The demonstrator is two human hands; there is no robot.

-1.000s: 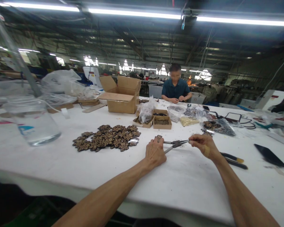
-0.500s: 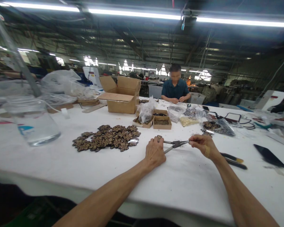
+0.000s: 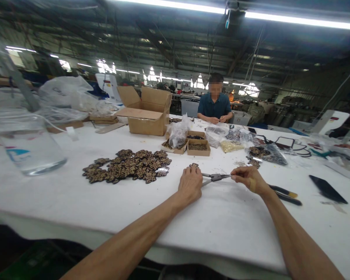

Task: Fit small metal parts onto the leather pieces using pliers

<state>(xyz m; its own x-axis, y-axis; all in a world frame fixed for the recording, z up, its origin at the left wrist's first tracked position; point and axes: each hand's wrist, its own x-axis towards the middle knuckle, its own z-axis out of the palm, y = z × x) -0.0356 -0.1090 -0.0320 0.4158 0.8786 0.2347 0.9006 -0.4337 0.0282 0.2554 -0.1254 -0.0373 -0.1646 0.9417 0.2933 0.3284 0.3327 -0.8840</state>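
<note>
My left hand (image 3: pixel 191 182) is wrapped round the handles of a pair of long-nosed pliers (image 3: pixel 217 177), whose thin jaws point right. A leopard-patterned piece (image 3: pixel 194 165) shows just beyond its knuckles; whether the fingers hold it too is hidden. At the jaw tips, my right hand (image 3: pixel 249 179) has thumb and fingers pinched together on something too small to make out. Left of my hands lies a heap of leopard-patterned, dark-edged flat pieces (image 3: pixel 134 165). A second pair of pliers (image 3: pixel 286 194) with dark and yellow handles rests beside my right wrist.
Beyond my hands stand a small carton of tiny parts (image 3: pixel 198 147), plastic bags (image 3: pixel 179 132) and an open cardboard box (image 3: pixel 148 122). A clear water jug (image 3: pixel 29 144) is at left, a dark phone-like slab (image 3: pixel 328 189) at right. A person (image 3: pixel 215 105) sits across the white table.
The pliers' handles and jaws have come closer together. Both hands stay nearly in place, the right one still at the jaw tips. The camera view has shifted slightly.
</note>
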